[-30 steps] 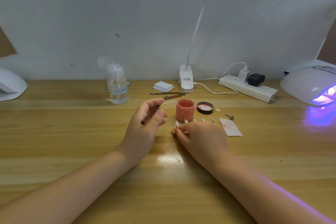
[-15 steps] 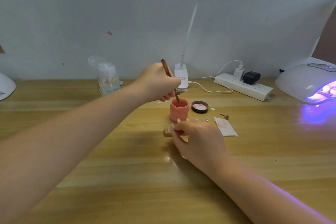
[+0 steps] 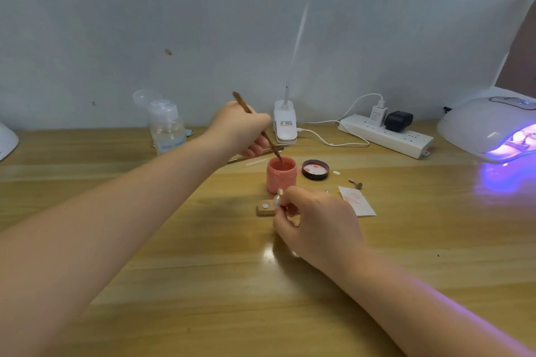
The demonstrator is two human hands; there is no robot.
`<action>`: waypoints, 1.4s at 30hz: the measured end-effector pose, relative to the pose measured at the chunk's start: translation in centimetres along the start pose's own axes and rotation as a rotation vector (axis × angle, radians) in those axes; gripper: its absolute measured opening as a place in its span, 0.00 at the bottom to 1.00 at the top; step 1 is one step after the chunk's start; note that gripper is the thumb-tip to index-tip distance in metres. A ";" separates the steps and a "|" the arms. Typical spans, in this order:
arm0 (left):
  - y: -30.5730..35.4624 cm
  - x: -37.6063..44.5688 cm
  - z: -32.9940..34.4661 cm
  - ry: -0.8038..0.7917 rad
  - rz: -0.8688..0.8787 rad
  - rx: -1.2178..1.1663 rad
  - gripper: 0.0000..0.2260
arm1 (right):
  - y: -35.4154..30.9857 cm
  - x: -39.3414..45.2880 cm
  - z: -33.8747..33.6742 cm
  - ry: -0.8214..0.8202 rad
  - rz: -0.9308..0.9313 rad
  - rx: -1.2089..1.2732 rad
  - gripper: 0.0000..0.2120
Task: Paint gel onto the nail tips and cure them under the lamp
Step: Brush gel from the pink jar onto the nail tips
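My left hand [image 3: 242, 132] grips a brown brush [image 3: 258, 127] slanted down, its tip dipped in the open coral gel pot [image 3: 281, 175] at the table's middle. Its black lid [image 3: 315, 169] lies just right of the pot, inside up. My right hand [image 3: 316, 219] sits in front of the pot and pinches a small clear nail tip [image 3: 278, 199] raised a little above a small wooden stand [image 3: 265, 207]. At the far right the white curing lamp [image 3: 487, 127] glows violet.
A clear pump bottle [image 3: 166, 126] stands back left. A clip desk lamp base [image 3: 285, 122], cable and a white power strip [image 3: 385, 135] line the wall. A stained paper slip [image 3: 356, 200] lies right of my right hand. Spare brushes [image 3: 255, 155] lie behind the pot.
My left hand rose from the table and carried the brush to the pot, dipping its tip in. My right hand lifted the nail tip slightly off the row near the stand.
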State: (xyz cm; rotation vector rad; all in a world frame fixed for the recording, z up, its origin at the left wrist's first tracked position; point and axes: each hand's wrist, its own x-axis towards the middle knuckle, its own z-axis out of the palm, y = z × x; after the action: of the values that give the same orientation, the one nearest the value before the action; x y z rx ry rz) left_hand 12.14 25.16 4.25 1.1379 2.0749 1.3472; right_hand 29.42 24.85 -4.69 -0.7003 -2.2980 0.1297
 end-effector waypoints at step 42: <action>-7.6 -12.9 -1.1 0.010 0.636 -0.113 0.11 | 2.2 0.9 0.4 0.083 0.181 0.585 0.07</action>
State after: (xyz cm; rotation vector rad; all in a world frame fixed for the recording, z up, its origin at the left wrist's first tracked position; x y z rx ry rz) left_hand 15.72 12.54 -3.13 1.8310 1.6700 1.7117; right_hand 29.60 27.21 -5.10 -0.5840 -1.9647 0.8039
